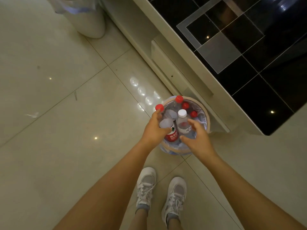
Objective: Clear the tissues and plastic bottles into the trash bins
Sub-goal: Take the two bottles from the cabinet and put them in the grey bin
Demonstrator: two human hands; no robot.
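Note:
A round tan trash bin with a bluish plastic liner stands on the floor beside a cabinet, holding several plastic bottles. My left hand grips a clear red-capped bottle with a red label above the bin's left side. A second red-capped bottle leans beside it. My right hand hovers over the bin's near side with fingers spread, close to a white-capped bottle; whether it touches is unclear. Two more red caps show deeper inside.
A cream cabinet with a glossy black tiled top runs along the right. A large white bin with a liner stands at the top left. A small white scrap lies on the tiled floor. My white sneakers are below the bin.

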